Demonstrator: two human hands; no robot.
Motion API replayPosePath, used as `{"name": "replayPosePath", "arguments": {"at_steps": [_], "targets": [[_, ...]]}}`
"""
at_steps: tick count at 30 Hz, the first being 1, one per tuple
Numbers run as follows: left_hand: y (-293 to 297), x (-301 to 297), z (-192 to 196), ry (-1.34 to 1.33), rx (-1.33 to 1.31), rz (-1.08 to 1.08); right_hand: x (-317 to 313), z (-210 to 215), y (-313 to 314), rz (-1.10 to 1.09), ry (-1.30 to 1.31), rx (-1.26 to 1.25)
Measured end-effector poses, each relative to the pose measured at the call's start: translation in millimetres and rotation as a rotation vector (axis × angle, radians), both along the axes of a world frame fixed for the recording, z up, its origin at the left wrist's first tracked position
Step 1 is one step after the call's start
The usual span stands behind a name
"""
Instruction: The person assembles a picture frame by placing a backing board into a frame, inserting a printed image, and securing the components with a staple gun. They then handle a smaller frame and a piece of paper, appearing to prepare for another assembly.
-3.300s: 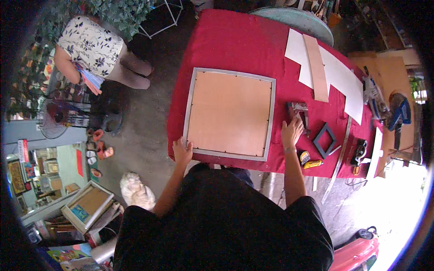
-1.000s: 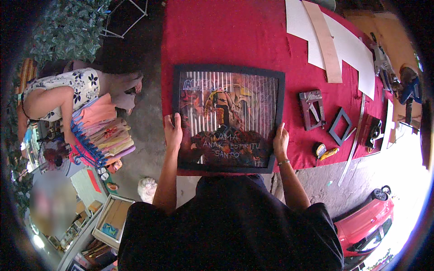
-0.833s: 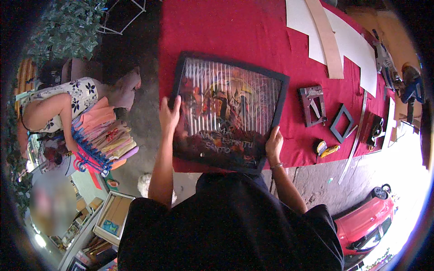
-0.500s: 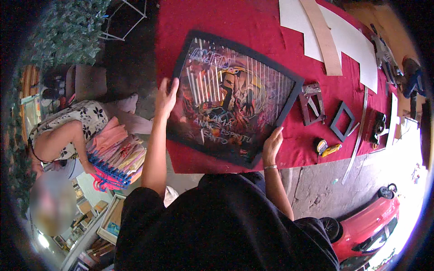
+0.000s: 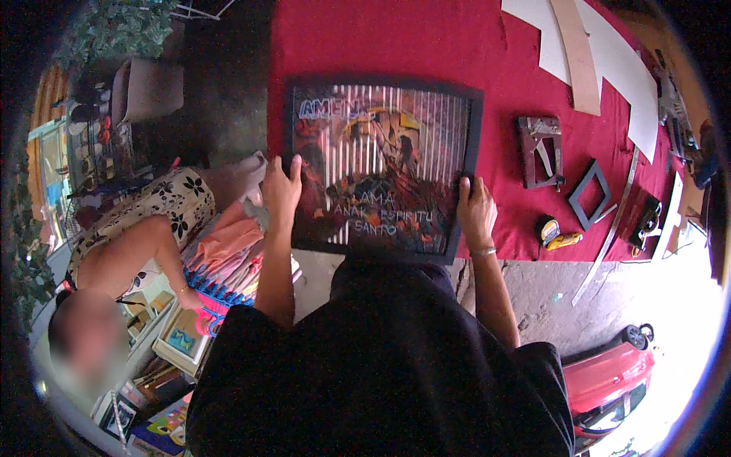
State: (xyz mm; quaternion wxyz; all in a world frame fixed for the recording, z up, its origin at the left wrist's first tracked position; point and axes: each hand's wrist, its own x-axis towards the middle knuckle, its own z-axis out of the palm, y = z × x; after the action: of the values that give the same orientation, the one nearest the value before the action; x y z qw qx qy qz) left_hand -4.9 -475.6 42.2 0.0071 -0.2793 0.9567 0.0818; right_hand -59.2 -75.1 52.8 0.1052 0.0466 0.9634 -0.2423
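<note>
Between my hands is a black-framed picture (image 5: pixel 384 171), glazed, with a dark colourful image, lettering and striped reflections across it. My left hand (image 5: pixel 282 186) grips its left edge and my right hand (image 5: pixel 477 213) its lower right edge, thumbs on the frame's front and the other fingers mostly hidden behind. The picture is nearly square to me, its lower edge close to my body, above the near part of a table with a red cloth (image 5: pixel 510 68). Whether it touches the cloth I cannot tell.
Right of the picture lie a dark brown frame (image 5: pixel 524 152), a small black frame (image 5: pixel 572 199), a yellow tape measure (image 5: pixel 560 234), a metal ruler (image 5: pixel 609 236) and white board (image 5: pixel 624 95). At left a person (image 5: pixel 145 236) handles clothes on hangers (image 5: pixel 228 259). A red car (image 5: pixel 609 381) stands lower right.
The picture has turned from a clockwise tilt to nearly straight. My right hand has risen in view along with the frame's right side. The other person has shifted slightly right in view.
</note>
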Motion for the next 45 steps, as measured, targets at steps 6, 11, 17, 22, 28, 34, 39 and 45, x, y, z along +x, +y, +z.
{"name": "replayPosePath", "arguments": {"at_steps": [6,11,17,22,28,34,39,45], "targets": [[8.3,-32.2,63.2,-0.005,-0.094,-0.044,-15.6,18.9,28.6,-0.007,0.020,0.088],[79.0,4.0,24.7,0.132,0.025,-0.479,25.9,11.7,74.8,-0.126,0.020,-0.068],[196.0,29.8,5.6,-0.007,0.241,-0.690,94.0,-4.5,112.3,-0.155,-0.030,-0.190],[240.8,64.3,7.2,-0.057,0.263,-0.940,148.1,3.5,112.1,-0.008,-0.048,-0.152],[228.3,154.7,-0.3,-0.065,0.217,-1.345,219.0,1.6,101.7,0.029,-0.311,-0.310],[136.1,218.4,6.1,-0.374,0.603,-1.103,269.2,-20.8,128.0,-0.155,-0.489,-0.238],[134.6,195.9,21.8,-0.082,0.371,-0.970,259.7,-2.7,84.5,0.137,-0.161,-0.096],[138.3,189.1,0.2,-0.141,0.195,-0.963,222.4,3.9,-33.1,0.667,0.020,-0.012]]}}
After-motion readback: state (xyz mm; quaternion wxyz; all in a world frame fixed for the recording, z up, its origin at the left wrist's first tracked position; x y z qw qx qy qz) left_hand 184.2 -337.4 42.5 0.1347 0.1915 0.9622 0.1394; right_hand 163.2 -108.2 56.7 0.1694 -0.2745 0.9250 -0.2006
